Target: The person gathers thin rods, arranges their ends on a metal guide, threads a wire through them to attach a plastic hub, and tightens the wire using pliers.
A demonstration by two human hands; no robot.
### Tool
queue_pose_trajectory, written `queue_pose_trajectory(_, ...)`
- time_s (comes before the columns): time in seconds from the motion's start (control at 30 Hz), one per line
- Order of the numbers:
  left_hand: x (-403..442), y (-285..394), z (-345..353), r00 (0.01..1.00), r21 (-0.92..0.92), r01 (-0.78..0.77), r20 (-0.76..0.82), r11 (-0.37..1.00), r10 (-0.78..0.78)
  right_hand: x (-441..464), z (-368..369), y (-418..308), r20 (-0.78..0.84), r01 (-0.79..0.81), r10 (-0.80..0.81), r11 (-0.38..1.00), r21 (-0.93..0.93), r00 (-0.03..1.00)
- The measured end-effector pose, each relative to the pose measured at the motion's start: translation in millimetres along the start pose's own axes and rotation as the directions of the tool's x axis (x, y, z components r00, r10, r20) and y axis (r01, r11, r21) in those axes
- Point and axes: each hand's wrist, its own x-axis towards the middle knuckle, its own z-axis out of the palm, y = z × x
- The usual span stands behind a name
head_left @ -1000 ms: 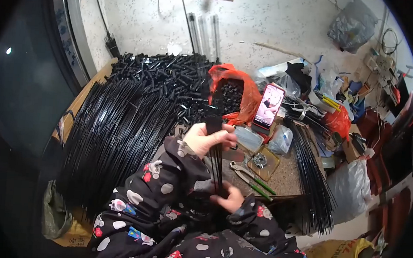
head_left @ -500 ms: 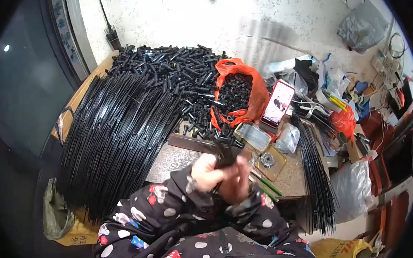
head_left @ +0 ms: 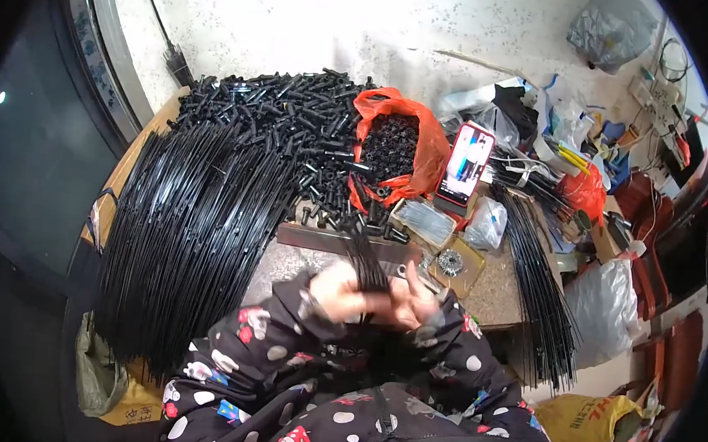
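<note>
A small bundle of thin black rods (head_left: 365,258) stands up between my hands at the front of the table. My left hand (head_left: 340,293), somewhat blurred, is closed round its lower part from the left. On the other side, my right hand (head_left: 412,299) is beside the bundle with its thumb raised and fingers apart, palm towards the rods. A dark flat bar (head_left: 320,239) lies just beyond, partly behind the bundle's upper ends. Short black tubular pieces (head_left: 306,216) are scattered past the bar.
Many long black rods (head_left: 192,219) cover the table's left side; more rods (head_left: 532,289) lie right. Behind are piled black tubes (head_left: 271,111) and a red bag (head_left: 435,149) of small black parts. A phone (head_left: 465,167), clear box (head_left: 424,221) and yellowish tray (head_left: 469,264) stand right of centre.
My hands were close together over the bundle; now the right hand has drawn apart and opened, while the left stays round the rods. The whole view has shifted slightly.
</note>
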Motion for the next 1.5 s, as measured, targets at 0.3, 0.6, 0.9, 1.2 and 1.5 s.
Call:
queue_pose_trajectory(0.3,-38,-73,33,0.998,0.38,0.024,0.049,0.925,-0.046,79,23,-68,-0.49,0.008,-0.13,0.97,-0.242,0.862)
queue_pose_trajectory(0.6,-24,-50,19,0.974,0.174,-0.224,0.078,0.959,0.214,31,4,-15,-0.148,-0.302,0.305,0.952,0.043,0.941)
queue_pose_trajectory(0.9,-35,-77,34,0.995,0.331,-0.079,-0.029,0.94,0.094,94,5,-66,-0.233,0.144,-0.22,0.942,-0.304,0.947)
queue_pose_trajectory(1.2,-49,-98,55,0.849,0.616,0.389,-0.528,0.685,-0.008,-9,82,-23,0.03,0.398,-0.455,0.743,-0.538,0.89)
queue_pose_trajectory(1.5,-29,-100,31,0.854,0.646,-0.516,0.44,0.563,0.278,27,-14,-19,-0.631,-0.02,-0.382,0.846,-0.533,0.676)
